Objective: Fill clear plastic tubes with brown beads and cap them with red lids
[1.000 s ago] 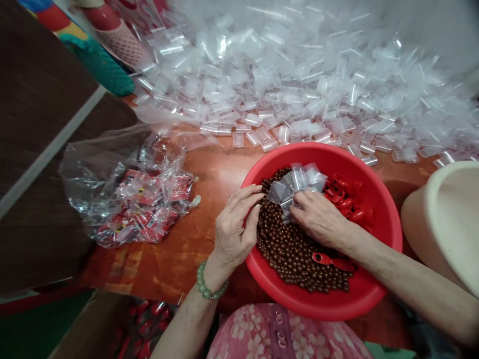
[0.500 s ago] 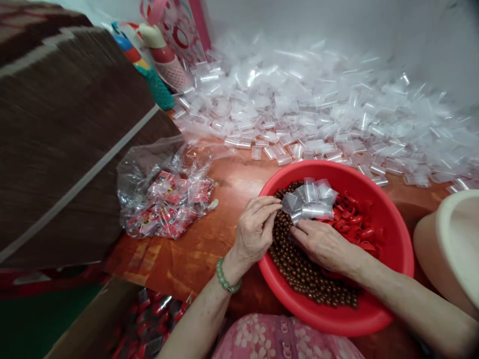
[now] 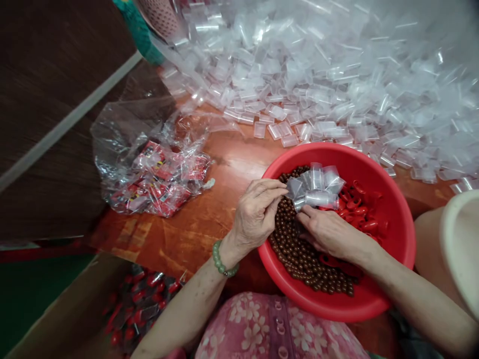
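Whether the right hand grips anything is hidden; the right edge cuts off the pale bucket, and the far plastic pieces blur together.

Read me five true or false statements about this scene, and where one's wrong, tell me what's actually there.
1. Brown beads lie in the red basin. True.
2. The green bracelet is worn on the right arm. False: it is on the left arm.
3. The right hand reaches into the basin. True.
4. The clear bag holds brown beads. False: it holds red items.
5. A heap of clear plastic pieces lies beyond the basin. True.
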{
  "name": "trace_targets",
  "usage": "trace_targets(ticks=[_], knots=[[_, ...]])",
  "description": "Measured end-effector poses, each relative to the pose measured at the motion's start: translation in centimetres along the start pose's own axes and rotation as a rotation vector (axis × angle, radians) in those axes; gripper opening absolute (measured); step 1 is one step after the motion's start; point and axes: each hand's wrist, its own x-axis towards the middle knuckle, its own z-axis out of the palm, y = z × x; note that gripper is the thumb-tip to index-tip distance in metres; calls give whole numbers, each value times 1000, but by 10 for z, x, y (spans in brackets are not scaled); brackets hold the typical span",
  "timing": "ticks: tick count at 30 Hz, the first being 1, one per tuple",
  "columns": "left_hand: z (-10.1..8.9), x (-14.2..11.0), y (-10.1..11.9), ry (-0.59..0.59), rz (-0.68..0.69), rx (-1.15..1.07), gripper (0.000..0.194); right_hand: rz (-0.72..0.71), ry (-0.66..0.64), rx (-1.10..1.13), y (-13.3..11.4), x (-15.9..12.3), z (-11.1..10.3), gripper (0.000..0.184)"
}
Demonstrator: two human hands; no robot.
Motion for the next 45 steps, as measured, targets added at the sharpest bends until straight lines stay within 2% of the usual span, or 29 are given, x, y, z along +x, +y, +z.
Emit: trace_targets(ticks=[2,6,10,17,20,22,24,28,32,41,45], knots=[[0,0,0,2,1,-3,18,36,0,-42,-7,2,2,21],[0,0,0,-9,-17,6,20,-80,-32,22,-17,8,4,25],[-1,0,2,-20,-36,11,22,-150,-24,131,-14,11,4,25],[-2,0,-2,-39,-16,32,19,-243,142,705,0,3,-3,32],[-6,0,2,-63,-7,31,20,-227,176,908,5,-6,-9,38],[-11,-1,11,-119,-73,-39,25,-211,190,1029,9,-14,-13,42],[-16,-3,22,-222,-208,-202,33,-220,231,1107,13,-20,-16,45],[-17,-10,37,-472,-437,-582,51,-294,303,1082,17,-26,-23,42],[-11,-11,37,-603,-519,-777,65,-355,364,988,18,-28,-29,41],[-10,-1,40,-631,-410,-545,59,-390,475,897,15,-31,-33,31],[-9,-2,45,-566,-377,-455,46,-278,667,790,10,-32,-29,41]])
